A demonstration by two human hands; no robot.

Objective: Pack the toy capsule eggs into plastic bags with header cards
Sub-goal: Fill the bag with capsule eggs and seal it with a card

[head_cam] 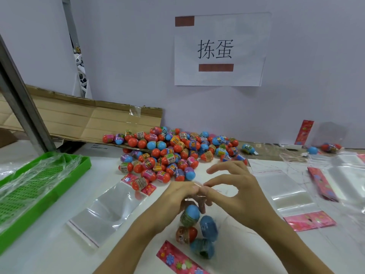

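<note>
A clear plastic bag (197, 232) holding several capsule eggs, blue and red, hangs in front of me with its pink flowered header card (177, 260) at the low end. My left hand (177, 196) grips the bag's top edge. My right hand (235, 188) pinches the same edge between thumb and forefinger, the other fingers spread. A big pile of red and blue capsule eggs (173, 153) lies on the white table behind my hands. An empty bag (106, 212) lies flat to the left, one egg (140, 183) resting on its header card.
A green plastic tray (79, 165) lined with film sits at the left. Flattened cardboard (79, 117) leans at the back left. More empty bags with pink cards (310, 220) lie at the right. A packed bag (330, 147) rests at the far right by the wall.
</note>
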